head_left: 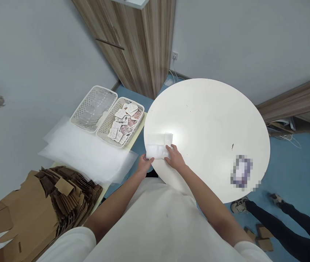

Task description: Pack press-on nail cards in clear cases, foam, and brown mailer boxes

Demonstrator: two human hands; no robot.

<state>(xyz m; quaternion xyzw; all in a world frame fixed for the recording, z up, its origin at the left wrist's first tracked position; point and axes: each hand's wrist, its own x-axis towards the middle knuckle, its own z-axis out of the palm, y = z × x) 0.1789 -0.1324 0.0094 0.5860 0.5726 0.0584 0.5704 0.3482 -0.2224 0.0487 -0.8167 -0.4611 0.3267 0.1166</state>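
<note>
A flat, translucent white foam-sheet wrap [156, 151] lies folded at the near left edge of the round white table [206, 120]. My left hand [144, 165] grips its near left corner, thumb on top and the other fingers mostly hidden. At the right end of the wrap, my right hand [175, 158] is closed on the fold, with thumb and fingertips against it. Whatever may be inside the wrap cannot be made out. Its far part lies flat on the tabletop, beyond my fingers.
Left of the table are white foam sheets [89, 149], a basket of clear plastic pieces [91, 109], a basket of printed cards [124, 125] and stacked flattened cardboard boxes [34, 211]. A blurred-out object [241, 171] lies on the table's right. Another person's legs [283, 225] show at lower right.
</note>
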